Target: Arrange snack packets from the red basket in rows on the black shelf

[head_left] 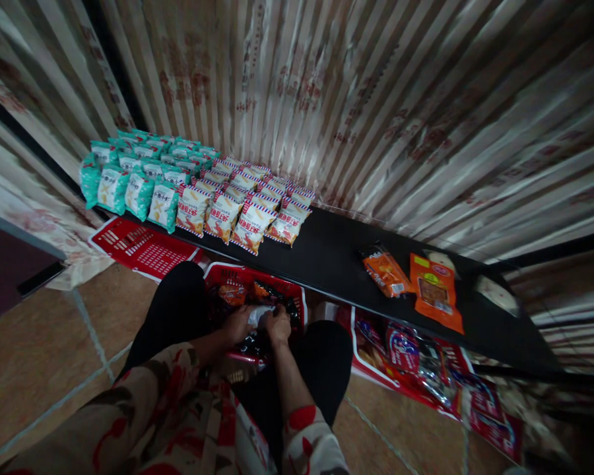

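Note:
My left hand [238, 325] and my right hand [278, 325] are close together over a red basket [303, 305] between my knees. A small white, shiny packet [259, 316] shows between them, with the fingers of both hands closed on it. Its print cannot be made out. Inside the basket, around my hands, lie dark snack bags, and an orange-and-black snack bag [232, 294] shows near the far wall. The lower part of the basket is partly hidden by my forearms.
On a long black bench [321, 247] stand rows of teal snack bags [138, 194] and white-and-red snack bags [250, 221]. Two orange bags [436, 290] lie at its right. Red baskets stand left [143, 247] and right [354, 343], the latter full of packets. A striped curtain [327, 99] hangs behind.

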The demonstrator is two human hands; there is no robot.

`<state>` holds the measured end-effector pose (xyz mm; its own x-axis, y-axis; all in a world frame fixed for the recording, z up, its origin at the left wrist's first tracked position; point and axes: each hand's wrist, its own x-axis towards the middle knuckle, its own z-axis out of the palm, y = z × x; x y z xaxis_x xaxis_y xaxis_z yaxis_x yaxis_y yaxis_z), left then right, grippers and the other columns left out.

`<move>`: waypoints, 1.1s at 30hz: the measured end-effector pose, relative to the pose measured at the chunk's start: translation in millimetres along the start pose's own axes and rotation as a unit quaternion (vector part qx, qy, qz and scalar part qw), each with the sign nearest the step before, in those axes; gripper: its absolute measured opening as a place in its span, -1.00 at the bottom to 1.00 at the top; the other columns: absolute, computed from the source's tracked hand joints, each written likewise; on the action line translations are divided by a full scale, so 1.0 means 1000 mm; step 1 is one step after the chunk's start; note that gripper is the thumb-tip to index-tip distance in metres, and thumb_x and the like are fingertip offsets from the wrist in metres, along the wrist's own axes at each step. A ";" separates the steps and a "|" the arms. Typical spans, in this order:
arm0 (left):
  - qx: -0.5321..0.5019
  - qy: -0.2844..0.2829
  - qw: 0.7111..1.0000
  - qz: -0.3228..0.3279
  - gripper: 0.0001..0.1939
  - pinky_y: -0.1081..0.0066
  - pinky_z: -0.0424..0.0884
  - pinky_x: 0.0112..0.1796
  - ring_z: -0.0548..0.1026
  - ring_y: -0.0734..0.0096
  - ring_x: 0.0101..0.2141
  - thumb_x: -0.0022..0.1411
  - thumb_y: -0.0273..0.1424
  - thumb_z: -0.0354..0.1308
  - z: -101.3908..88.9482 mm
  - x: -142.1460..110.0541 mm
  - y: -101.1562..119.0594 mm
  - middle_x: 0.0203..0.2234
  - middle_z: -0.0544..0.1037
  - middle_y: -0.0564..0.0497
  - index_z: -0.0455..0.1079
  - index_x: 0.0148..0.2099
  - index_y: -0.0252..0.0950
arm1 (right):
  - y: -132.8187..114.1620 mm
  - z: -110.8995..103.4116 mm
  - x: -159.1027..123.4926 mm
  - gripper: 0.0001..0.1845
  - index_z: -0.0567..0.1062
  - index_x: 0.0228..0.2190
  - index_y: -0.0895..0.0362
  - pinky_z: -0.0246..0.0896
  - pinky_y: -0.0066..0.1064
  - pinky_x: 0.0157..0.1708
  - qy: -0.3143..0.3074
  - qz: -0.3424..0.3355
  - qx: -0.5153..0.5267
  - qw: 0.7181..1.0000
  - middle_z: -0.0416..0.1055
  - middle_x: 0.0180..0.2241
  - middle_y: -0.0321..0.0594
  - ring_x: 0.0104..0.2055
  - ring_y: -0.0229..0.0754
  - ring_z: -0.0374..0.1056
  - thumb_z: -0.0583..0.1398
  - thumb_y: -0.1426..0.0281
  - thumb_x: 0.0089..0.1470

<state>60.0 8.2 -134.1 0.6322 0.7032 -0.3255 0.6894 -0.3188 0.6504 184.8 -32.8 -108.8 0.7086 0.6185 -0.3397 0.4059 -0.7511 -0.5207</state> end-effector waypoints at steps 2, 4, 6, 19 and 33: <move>-0.006 -0.007 1.000 -0.001 -0.48 0.37 0.26 -0.03 0.36 0.26 -0.03 0.02 -0.59 0.05 -0.005 0.000 -0.005 -0.01 0.36 -0.12 0.20 0.08 -0.31 | 0.000 0.006 -0.012 -0.50 0.34 -0.01 0.32 0.16 -0.27 -0.10 -0.001 0.018 0.002 1.000 0.41 -0.14 0.17 -0.05 0.05 0.34 0.04 0.41 -0.01; -0.004 -0.008 1.000 0.001 -0.51 0.37 0.27 -0.06 0.37 0.26 -0.06 -0.01 -0.64 0.01 -0.009 0.000 -0.011 -0.07 0.39 -0.13 0.25 0.03 -0.34 | 0.001 0.013 -0.026 -0.50 0.34 -0.01 0.32 0.14 -0.31 -0.07 -0.004 0.033 0.009 0.999 0.39 -0.10 0.16 0.02 0.04 0.29 0.04 0.40 0.00; -0.002 -0.007 1.000 0.006 -0.52 0.36 0.27 -0.08 0.37 0.24 -0.09 -0.06 -0.68 -0.01 -0.012 0.001 -0.017 -0.13 0.41 -0.12 0.30 -0.03 -0.35 | 0.003 0.018 -0.038 -0.51 0.36 -0.03 0.32 0.15 -0.33 -0.08 -0.014 0.054 0.019 0.998 0.43 -0.15 0.13 0.00 0.04 0.30 0.06 0.39 -0.01; -0.046 0.046 0.998 0.012 -0.53 0.32 0.22 -0.03 0.34 0.24 -0.08 -0.11 -0.71 -0.07 -0.010 -0.007 -0.034 -0.13 0.41 -0.12 0.36 -0.12 -0.33 | 0.015 0.030 -0.045 -0.63 0.49 -0.26 0.10 0.23 -0.38 -0.27 -0.029 0.099 0.188 0.977 0.48 -0.40 -0.17 -0.26 -0.06 0.41 0.17 0.41 -0.24; -0.175 0.150 0.968 -0.103 -0.55 0.30 0.29 -0.11 0.42 0.22 -0.16 -0.19 -0.68 -0.05 -0.023 -0.020 -0.038 -0.24 0.48 -0.10 0.37 -0.19 -0.34 | 0.003 0.047 -0.061 -0.59 0.34 -0.37 0.07 0.21 -0.46 -0.57 -0.143 0.137 0.436 0.878 0.38 -0.60 -0.42 -0.57 -0.25 0.32 0.24 0.34 -0.40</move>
<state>12.4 21.1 -136.4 0.3275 0.8982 -0.2933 0.5949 0.0452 0.8025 115.7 -61.3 -126.4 0.4866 0.5691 -0.6628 -0.4418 -0.4942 -0.7487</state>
